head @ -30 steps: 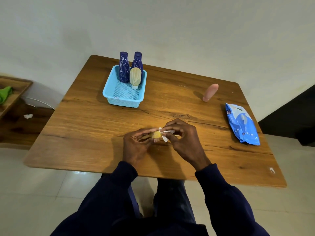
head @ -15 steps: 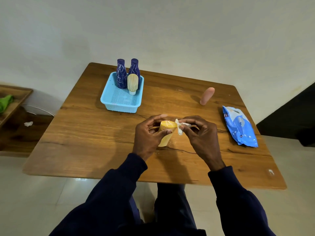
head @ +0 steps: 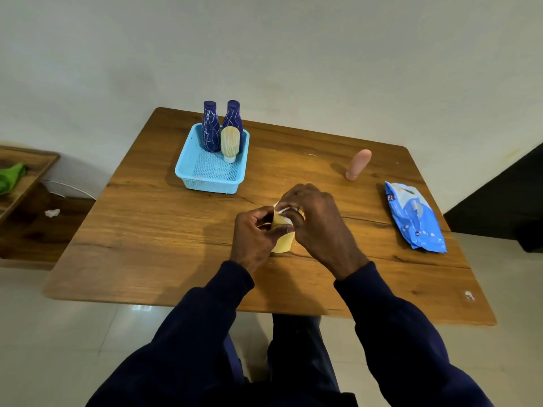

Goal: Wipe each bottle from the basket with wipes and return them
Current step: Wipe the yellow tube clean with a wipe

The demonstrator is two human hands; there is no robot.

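My left hand (head: 255, 233) grips a small yellow bottle (head: 282, 240) over the middle of the wooden table (head: 152, 230). My right hand (head: 318, 223) pinches a white wipe (head: 281, 209) against the bottle's top. The light blue basket (head: 205, 171) stands at the back of the table with two dark blue bottles (head: 211, 127) upright in it and a cream bottle (head: 230, 142) in front of them. A pink bottle (head: 358, 164) stands on the table to the right.
A blue pack of wipes (head: 415, 217) lies near the table's right edge. A low wooden shelf (head: 26, 171) with a green cloth (head: 10, 177) is at the left, and a white scrap (head: 52, 212) lies below it.
Both hands lifted the yellow bottle off the table and shifted right. My right hand with the wipe moved onto the bottle's top and now covers it.
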